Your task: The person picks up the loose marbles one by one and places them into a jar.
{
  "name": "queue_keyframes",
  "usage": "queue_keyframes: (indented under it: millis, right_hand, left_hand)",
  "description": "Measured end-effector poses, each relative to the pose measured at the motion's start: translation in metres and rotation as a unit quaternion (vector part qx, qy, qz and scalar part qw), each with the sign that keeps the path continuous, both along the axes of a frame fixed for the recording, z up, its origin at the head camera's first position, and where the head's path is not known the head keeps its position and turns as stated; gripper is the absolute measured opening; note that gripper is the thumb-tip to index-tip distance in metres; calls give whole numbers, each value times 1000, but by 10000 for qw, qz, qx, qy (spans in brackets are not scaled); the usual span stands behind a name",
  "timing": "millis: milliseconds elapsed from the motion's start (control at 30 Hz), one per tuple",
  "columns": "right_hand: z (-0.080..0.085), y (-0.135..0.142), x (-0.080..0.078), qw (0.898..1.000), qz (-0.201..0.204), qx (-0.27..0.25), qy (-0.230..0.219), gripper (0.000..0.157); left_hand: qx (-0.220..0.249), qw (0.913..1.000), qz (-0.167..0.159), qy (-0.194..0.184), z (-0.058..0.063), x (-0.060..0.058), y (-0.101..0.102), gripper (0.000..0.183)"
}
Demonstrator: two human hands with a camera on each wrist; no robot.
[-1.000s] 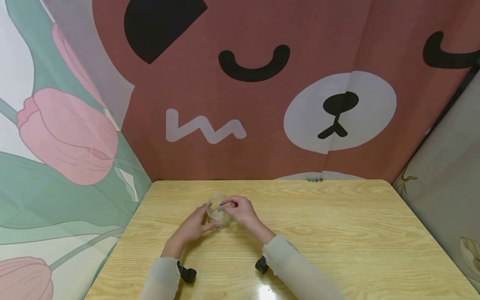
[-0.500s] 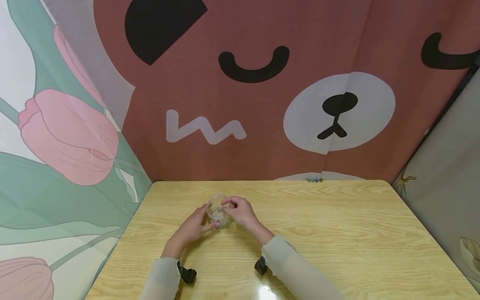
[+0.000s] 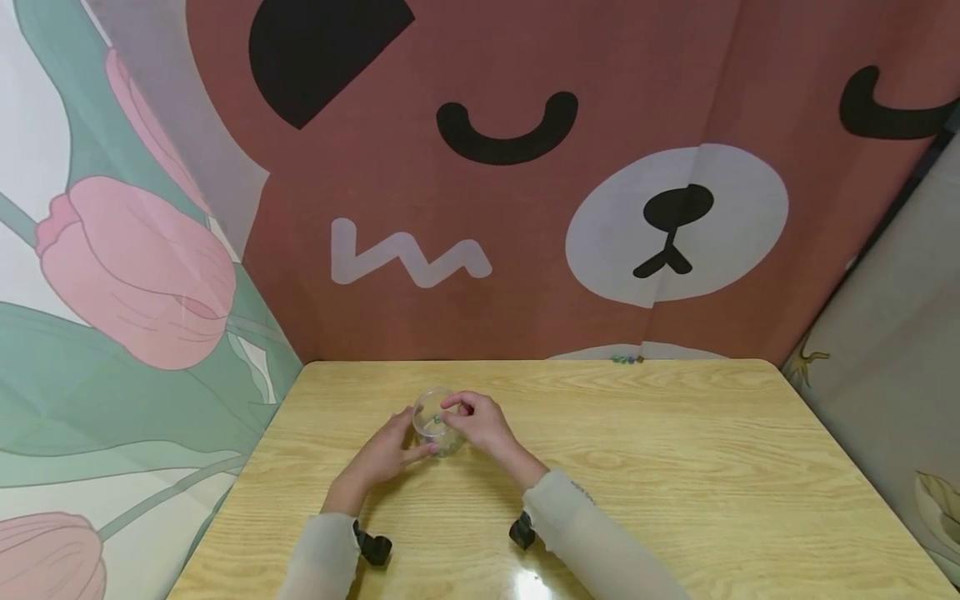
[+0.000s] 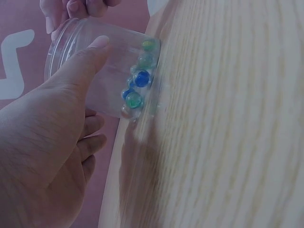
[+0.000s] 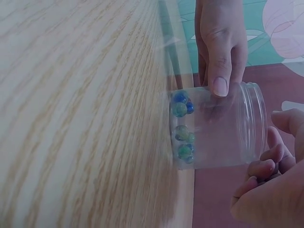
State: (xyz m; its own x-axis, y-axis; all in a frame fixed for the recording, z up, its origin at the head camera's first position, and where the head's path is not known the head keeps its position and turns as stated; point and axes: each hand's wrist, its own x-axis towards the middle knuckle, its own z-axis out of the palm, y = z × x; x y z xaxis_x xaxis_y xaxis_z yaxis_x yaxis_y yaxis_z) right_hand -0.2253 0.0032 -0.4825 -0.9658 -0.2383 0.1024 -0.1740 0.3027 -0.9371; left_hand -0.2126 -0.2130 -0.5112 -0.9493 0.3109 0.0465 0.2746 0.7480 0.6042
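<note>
A clear plastic jar (image 3: pixel 429 433) stands upright on the wooden table, its mouth uncovered. Several blue and green glass marbles (image 4: pixel 141 79) lie in its bottom, seen through the wall in both wrist views. My left hand (image 3: pixel 386 450) grips the jar from the left, thumb against the near wall and fingers reaching round the far side. Over the right side of the rim is my right hand (image 3: pixel 480 421). Its index finger and thumb are parted with no marble visible between them, and the other fingers curl toward the palm (image 5: pixel 273 190).
Several small coloured marbles (image 3: pixel 627 360) sit in a row at the table's far edge, against the bear-print curtain (image 3: pixel 525 317). The wooden table top (image 3: pixel 675 467) stretches out to the right. Black wrist cameras (image 3: pixel 372 548) hang under both sleeves.
One second ago a blue marble showed at my right fingertips; half a second ago it was gone from them. The left hand and the jar have stayed in place.
</note>
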Motion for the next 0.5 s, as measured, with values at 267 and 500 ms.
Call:
queue_keyframes:
  millis: [267,500]
  right_hand:
    - [3,7,-1,9999,-123,-8,-58,27]
    - [6,26,-7,9992,-338,-113,-174,31]
  left_hand:
    - [55,9999,18,-89,-1,-1,0,90]
    - [91,9999,-41,-58,-2,-1,-1,87]
